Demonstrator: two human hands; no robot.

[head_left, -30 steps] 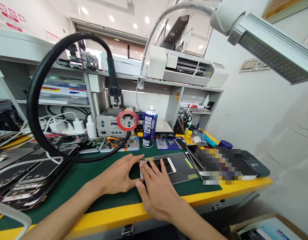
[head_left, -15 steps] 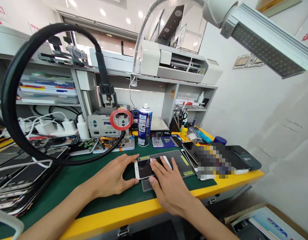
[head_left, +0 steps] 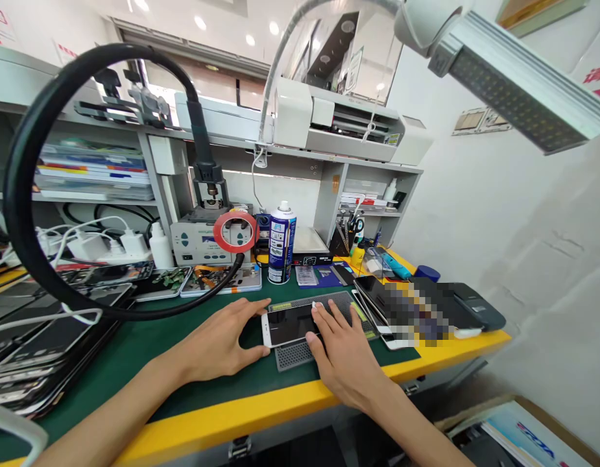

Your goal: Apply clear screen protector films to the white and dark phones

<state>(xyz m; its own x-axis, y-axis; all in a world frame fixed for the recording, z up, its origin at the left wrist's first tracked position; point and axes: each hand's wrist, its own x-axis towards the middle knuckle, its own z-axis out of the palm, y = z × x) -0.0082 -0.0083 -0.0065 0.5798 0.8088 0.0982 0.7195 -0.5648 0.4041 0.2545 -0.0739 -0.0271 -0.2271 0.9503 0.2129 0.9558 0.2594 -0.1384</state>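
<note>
A white-framed smartphone (head_left: 290, 325) lies face up on a grey perforated mat (head_left: 294, 355), its dark screen showing. My left hand (head_left: 224, 337) holds the phone's left end by the edges, thumb at the near corner and forefinger at the far corner. Across the phone's right end rests my right hand (head_left: 341, 347), fingers spread and fingertips on or over the glass. The phone's right end is hidden beneath it. A small whitish spot shows at one of its fingertips; I cannot make out what it is.
A blue spray can (head_left: 282, 243) stands behind the mat, beside a rework station (head_left: 202, 240) with a red tape roll (head_left: 236, 231). Stacked phone screens (head_left: 41, 363) lie left, under a looping black hose (head_left: 12, 194). More phones (head_left: 372, 295) lie right. A lamp (head_left: 523, 84) hangs above.
My right hand has slid to the right along the screen, uncovering more of the glass. My left hand and the phone have stayed in place.
</note>
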